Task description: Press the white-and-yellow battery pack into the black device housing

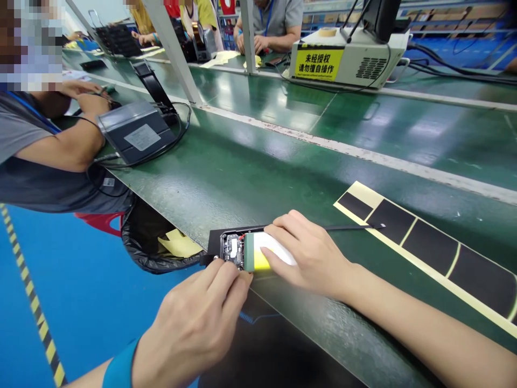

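Observation:
An open black device casing (pixel 230 250) lies at the bench's near edge, its circuit board exposed. Beside the board sits a white and yellow battery pack (pixel 270 250) with a green tape band. My right hand (pixel 302 253) presses on the pack, and a thin black tool (pixel 355 227) runs out from under that hand. My left hand (pixel 197 318) grips the casing's end at the board. To the right lies a yellow-backed strip of black adhesive pads (pixel 428 248), apart from both hands.
The green bench (pixel 258 183) runs across the view. A co-worker (pixel 48 134) works at its left beside a grey instrument box (pixel 137 132). A black waste bag (pixel 157 242) hangs off the edge. A white machine (pixel 347 59) with a yellow warning label stands beyond.

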Demonstrator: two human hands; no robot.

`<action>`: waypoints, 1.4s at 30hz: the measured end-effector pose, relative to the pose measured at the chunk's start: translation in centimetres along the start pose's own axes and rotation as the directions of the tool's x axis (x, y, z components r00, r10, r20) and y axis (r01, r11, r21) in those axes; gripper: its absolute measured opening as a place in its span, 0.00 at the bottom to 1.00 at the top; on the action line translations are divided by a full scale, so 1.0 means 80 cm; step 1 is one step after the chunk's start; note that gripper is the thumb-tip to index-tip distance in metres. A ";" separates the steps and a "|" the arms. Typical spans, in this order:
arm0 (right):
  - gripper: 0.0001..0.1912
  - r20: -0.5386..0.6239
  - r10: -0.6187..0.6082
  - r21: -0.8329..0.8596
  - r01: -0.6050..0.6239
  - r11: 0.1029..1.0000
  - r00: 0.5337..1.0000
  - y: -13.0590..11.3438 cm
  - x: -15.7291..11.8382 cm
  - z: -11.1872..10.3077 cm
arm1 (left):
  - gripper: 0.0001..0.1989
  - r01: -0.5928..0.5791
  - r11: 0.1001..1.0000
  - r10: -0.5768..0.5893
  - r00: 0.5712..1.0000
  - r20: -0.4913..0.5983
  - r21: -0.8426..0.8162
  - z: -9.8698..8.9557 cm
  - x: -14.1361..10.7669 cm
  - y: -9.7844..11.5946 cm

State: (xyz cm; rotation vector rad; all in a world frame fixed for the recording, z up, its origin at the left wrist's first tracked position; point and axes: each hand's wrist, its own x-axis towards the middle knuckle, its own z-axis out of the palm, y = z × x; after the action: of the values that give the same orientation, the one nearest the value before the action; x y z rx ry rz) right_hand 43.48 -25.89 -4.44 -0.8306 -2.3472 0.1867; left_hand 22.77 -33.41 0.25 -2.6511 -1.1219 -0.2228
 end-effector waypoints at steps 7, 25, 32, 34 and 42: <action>0.13 -0.019 -0.010 0.011 0.010 1.000 1.000 0.000 0.000 -0.001 | 0.01 0.000 1.000 0.002 0.998 -0.063 0.021 0.000 0.006 -0.014; 0.11 -0.062 0.007 0.055 -0.004 0.998 0.998 0.000 0.001 0.004 | 0.14 0.120 0.924 -0.194 0.966 -0.173 -0.364 0.036 -0.019 -0.035; 0.12 -0.027 0.020 0.097 -0.017 0.995 0.999 -0.003 0.003 0.001 | 0.13 0.093 0.933 -0.165 0.969 -0.182 -0.348 0.033 -0.006 -0.034; 0.11 -0.030 0.022 0.101 -0.019 0.995 0.999 -0.003 0.003 0.001 | 0.13 0.078 0.935 -0.150 0.971 -0.185 -0.346 0.033 -0.001 -0.033; 0.10 -0.059 0.025 0.090 -0.019 0.996 0.998 -0.003 0.001 0.005 | 0.11 -0.057 0.981 0.018 0.979 -0.205 -0.186 0.021 0.024 -0.037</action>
State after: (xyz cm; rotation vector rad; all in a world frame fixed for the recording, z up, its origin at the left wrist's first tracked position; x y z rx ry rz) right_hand 43.07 -25.99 -4.59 -0.8079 -2.2574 0.2706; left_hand 22.01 -29.64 -0.42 -2.7337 -1.0297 -0.6064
